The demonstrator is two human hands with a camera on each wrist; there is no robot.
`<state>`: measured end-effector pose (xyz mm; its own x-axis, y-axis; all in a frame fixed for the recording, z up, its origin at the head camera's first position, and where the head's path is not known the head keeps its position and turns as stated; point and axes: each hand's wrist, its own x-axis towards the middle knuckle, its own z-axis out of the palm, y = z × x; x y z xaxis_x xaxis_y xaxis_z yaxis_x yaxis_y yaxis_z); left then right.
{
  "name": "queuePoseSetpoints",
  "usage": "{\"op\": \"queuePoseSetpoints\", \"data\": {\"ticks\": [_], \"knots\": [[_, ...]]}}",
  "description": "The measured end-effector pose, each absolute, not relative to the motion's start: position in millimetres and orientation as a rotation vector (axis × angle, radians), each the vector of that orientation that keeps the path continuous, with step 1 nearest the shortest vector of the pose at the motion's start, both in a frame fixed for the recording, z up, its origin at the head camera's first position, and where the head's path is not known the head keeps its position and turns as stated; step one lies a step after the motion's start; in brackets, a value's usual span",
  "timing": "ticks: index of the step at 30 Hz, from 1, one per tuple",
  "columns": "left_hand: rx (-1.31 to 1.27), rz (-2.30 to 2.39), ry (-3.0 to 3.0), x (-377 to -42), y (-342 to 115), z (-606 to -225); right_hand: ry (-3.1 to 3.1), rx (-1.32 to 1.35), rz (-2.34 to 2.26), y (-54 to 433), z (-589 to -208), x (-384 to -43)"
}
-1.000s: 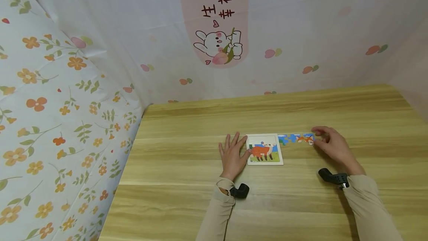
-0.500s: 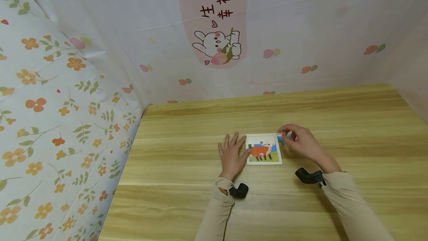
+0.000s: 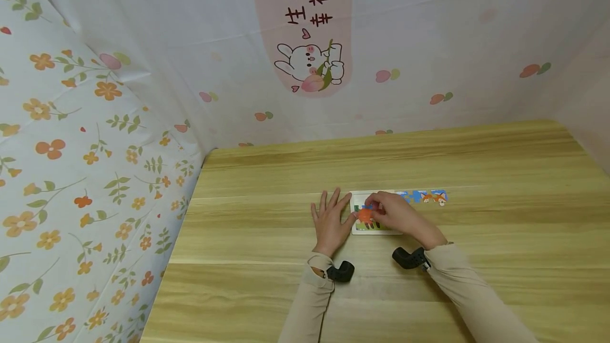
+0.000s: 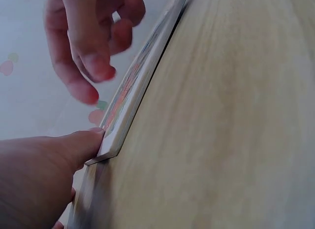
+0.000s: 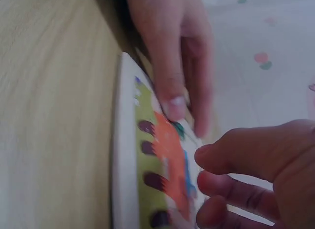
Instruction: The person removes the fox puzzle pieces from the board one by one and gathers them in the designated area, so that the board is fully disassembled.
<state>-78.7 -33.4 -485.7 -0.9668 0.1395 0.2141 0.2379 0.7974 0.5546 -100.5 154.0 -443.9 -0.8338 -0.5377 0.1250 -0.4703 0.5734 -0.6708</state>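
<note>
A small square tray puzzle (image 3: 376, 231) with an orange animal picture lies on the table; the upper part of its tray is bare. My left hand (image 3: 329, 226) lies at its left edge, fingers spread. In the left wrist view, the left thumb (image 4: 83, 146) presses on the tray's corner. My right hand (image 3: 393, 213) is over the picture, fingers bent and fingertips close above the orange part. No piece shows between the right fingertips (image 5: 209, 155) in the right wrist view. Right of the tray, a row of loose jigsaw pieces (image 3: 433, 197) shows blue sky and a fox-like face.
The wooden table (image 3: 267, 258) spreads around the puzzle. Behind it hangs a white printed cloth (image 3: 419, 25), and a flowered cloth (image 3: 105, 173) covers the left side. Each wrist wears a black camera mount (image 3: 340, 271).
My right hand has moved left from the far end of the loose row to over the tray. The loose pieces look the same, and the left hand has stayed in place.
</note>
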Motion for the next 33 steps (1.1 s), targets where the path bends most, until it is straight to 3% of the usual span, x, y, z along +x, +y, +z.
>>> {"op": "queuePoseSetpoints", "data": {"ticks": [33], "knots": [[-0.422,-0.903,-2.959,-76.5,-40.4,-476.4,2.669,-0.791,-1.105,148.2,-451.9,-102.9]]}}
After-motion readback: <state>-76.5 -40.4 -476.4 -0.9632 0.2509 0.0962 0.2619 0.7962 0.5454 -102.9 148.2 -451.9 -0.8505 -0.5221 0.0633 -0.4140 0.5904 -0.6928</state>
